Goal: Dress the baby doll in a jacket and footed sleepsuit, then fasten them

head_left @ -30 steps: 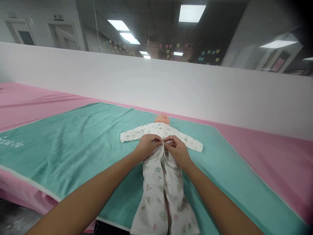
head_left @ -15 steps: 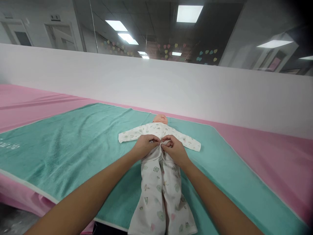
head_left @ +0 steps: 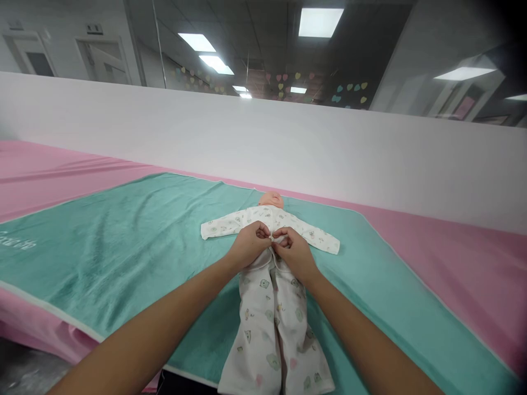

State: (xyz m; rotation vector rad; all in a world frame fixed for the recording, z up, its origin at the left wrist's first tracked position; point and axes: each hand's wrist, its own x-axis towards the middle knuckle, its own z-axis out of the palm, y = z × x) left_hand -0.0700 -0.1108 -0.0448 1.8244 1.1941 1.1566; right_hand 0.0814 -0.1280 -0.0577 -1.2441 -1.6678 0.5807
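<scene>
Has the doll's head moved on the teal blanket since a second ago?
No. Judged against the teal blanket, the doll's head lies where it was; the whole view shifted slightly.

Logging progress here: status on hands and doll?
Left hand, right hand: pinching shirt front. Doll: lying on green towel. No obstruction visible.

Wht wall [head_left: 123,120], sq. ceiling lts [head_left: 321,22] abv.

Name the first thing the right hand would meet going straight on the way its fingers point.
Likely the left hand, which faces the right hand at the front of the shirt; depth there is unclear.
</scene>
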